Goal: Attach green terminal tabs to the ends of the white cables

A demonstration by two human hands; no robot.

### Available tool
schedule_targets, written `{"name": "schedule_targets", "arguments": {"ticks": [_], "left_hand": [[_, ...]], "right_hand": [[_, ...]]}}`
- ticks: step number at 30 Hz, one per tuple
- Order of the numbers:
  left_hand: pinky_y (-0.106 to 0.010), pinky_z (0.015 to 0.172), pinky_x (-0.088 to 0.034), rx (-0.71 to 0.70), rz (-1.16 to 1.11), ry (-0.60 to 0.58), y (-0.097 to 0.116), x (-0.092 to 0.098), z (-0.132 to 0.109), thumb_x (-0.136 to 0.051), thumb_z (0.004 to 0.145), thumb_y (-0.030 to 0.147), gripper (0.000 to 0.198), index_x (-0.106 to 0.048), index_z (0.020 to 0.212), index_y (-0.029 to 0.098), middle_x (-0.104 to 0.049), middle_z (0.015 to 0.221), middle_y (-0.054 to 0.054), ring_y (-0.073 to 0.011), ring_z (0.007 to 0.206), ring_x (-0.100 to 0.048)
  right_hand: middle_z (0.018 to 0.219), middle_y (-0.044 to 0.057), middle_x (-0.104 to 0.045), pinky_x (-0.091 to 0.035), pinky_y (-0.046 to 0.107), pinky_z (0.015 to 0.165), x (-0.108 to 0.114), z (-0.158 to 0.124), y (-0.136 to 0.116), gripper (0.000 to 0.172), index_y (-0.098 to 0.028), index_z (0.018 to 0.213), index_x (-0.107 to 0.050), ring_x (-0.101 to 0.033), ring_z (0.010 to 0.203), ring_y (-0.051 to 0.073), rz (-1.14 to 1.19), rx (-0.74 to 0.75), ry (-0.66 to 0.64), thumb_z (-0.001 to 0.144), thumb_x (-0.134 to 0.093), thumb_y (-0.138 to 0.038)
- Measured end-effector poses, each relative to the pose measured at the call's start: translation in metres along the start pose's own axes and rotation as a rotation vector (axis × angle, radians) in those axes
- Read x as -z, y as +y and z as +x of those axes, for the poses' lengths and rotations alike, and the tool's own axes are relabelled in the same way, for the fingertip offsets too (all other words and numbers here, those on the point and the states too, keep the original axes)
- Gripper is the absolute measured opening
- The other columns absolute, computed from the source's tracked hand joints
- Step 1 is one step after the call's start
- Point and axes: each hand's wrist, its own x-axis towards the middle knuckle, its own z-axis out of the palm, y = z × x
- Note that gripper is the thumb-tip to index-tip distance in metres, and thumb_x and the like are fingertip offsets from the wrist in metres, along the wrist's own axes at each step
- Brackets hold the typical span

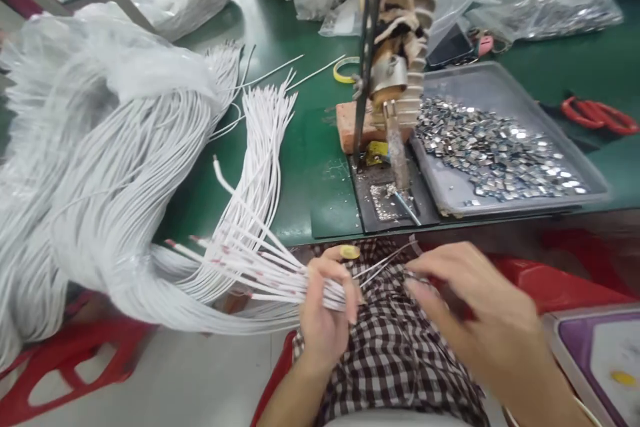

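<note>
My left hand point(327, 307) is closed around a bundle of white wires point(270, 273), whose reddish-marked ends fan out to the left. A yellow cover point(350, 251) sits on one of its fingertips. From this hand two thin wires point(383, 265) stick out to the right, toward my right hand point(475, 300). My right hand is slightly blurred, its thumb and forefinger a little apart near the wire tips; nothing shows between them. Above stands a soldering iron point(397, 153), pointing down over a dark plate point(367, 213) with solder bits and a thin blue stick point(407, 208).
A grey tray point(590, 180) of small metal pieces point(490, 153) stands right of the iron. Red-handled pliers point(597, 113) lie beyond it. A large heap of white wires point(115, 167) covers the left. Yellow tape point(345, 70) lies behind a brick point(347, 127).
</note>
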Motion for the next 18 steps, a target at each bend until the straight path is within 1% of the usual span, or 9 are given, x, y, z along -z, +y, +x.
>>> {"name": "schedule_targets", "arguments": {"ticks": [2,3,4,6,8,10,12,15,18], "left_hand": [[-0.024,0.056,-0.053,0.037,-0.028,-0.052,-0.006,-0.002,-0.007,-0.055,0.093,0.049,0.032,-0.075,0.081,0.026,-0.075,0.095,-0.001,-0.0022,0.038,-0.05],[-0.024,0.058,-0.053,0.051,-0.025,-0.077,-0.008,-0.002,-0.01,-0.053,0.094,0.049,0.032,-0.075,0.085,0.028,-0.074,0.102,-0.001,-0.0038,0.043,-0.054],[-0.024,0.059,-0.054,0.051,-0.005,-0.097,-0.009,-0.001,-0.013,-0.052,0.094,0.05,0.032,-0.076,0.087,0.029,-0.073,0.11,-0.002,-0.0063,0.051,-0.059],[-0.027,0.071,-0.057,0.019,0.058,-0.125,-0.009,0.002,-0.016,-0.05,0.095,0.05,0.033,-0.076,0.092,0.03,-0.068,0.125,-0.003,-0.0139,0.079,-0.07],[-0.031,0.083,-0.056,-0.025,0.13,-0.157,-0.005,0.006,-0.017,-0.049,0.096,0.048,0.032,-0.076,0.098,0.03,-0.066,0.13,-0.003,-0.0182,0.096,-0.069],[-0.032,0.077,-0.057,0.001,0.22,-0.21,0.002,0.009,-0.016,-0.05,0.096,0.046,0.031,-0.072,0.111,0.03,-0.068,0.124,-0.006,-0.016,0.079,-0.07],[-0.026,0.056,-0.053,0.073,0.336,-0.302,0.009,0.009,-0.014,-0.057,0.094,0.042,0.032,-0.067,0.12,0.028,-0.073,0.1,-0.006,-0.01,0.053,-0.062],[-0.021,0.041,-0.038,0.028,0.482,-0.396,0.019,0.006,-0.009,-0.064,0.09,0.032,0.017,-0.072,0.103,0.023,-0.061,0.071,0.001,-0.007,0.043,-0.051],[-0.023,0.048,-0.037,-0.096,0.631,-0.406,0.024,0.003,-0.004,-0.062,0.091,0.024,0.01,-0.071,0.088,0.021,-0.057,0.071,0.001,-0.0083,0.05,-0.05]], "right_hand": [[0.084,0.004,-0.066,-0.049,0.029,0.067,-0.013,0.001,-0.018,0.008,-0.017,0.094,-0.064,-0.057,0.077,0.017,0.145,0.071,-0.162,0.094,-0.057,-0.022],[0.082,0.004,-0.066,-0.048,0.029,0.064,-0.018,0.001,-0.025,0.01,-0.018,0.093,-0.064,-0.056,0.076,0.017,0.183,0.093,-0.198,0.095,-0.055,-0.021],[0.081,0.004,-0.066,-0.048,0.03,0.063,-0.023,0.002,-0.03,0.012,-0.018,0.092,-0.065,-0.054,0.074,0.018,0.209,0.11,-0.204,0.095,-0.053,-0.02],[0.079,0.004,-0.067,-0.048,0.03,0.064,-0.028,0.002,-0.034,0.015,-0.017,0.091,-0.066,-0.054,0.073,0.017,0.265,0.121,-0.174,0.094,-0.052,-0.013],[0.079,0.003,-0.067,-0.049,0.029,0.066,-0.028,0.002,-0.032,0.015,-0.017,0.089,-0.066,-0.056,0.073,0.016,0.347,0.097,-0.125,0.09,-0.054,-0.008],[0.077,0.002,-0.067,-0.05,0.028,0.068,-0.023,0.001,-0.029,0.016,-0.018,0.09,-0.065,-0.058,0.073,0.014,0.427,0.062,-0.07,0.087,-0.057,-0.005],[0.077,0.002,-0.068,-0.051,0.028,0.067,-0.017,-0.001,-0.026,0.017,-0.018,0.091,-0.066,-0.059,0.072,0.014,0.471,0.039,0.01,0.085,-0.059,-0.003],[0.078,0.002,-0.07,-0.052,0.027,0.064,-0.012,-0.001,-0.024,0.018,-0.018,0.091,-0.068,-0.061,0.071,0.014,0.529,0.0,0.117,0.082,-0.066,-0.004],[0.074,0.001,-0.071,-0.052,0.026,0.062,-0.007,0.003,-0.023,0.019,-0.02,0.09,-0.071,-0.062,0.068,0.013,0.64,-0.086,0.055,0.082,-0.067,-0.004]]}}
